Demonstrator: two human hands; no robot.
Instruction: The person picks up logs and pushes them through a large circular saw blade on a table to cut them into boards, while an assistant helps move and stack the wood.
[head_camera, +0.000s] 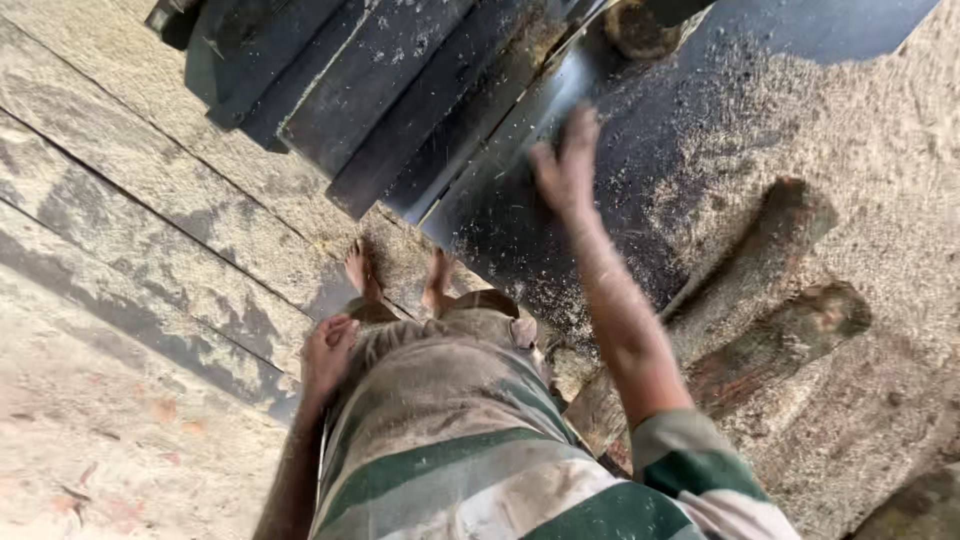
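My right hand (566, 165) reaches forward with fingers spread, palm down over a dark metal machine table (520, 215) dusted with sawdust. It holds nothing and looks blurred. My left hand (328, 350) hangs at my side near my hip, fingers loosely curled, with nothing in it. I stand barefoot, and my feet (362, 270) rest on the worn floor at the edge of the metal table. A green and white striped shirt covers my chest.
Dark metal rails and plates (340, 80) run diagonally at the top. Two rough logs (770, 340) lie in thick sawdust (880, 200) at the right. A dusty concrete floor with grooves (140, 230) spreads to the left.
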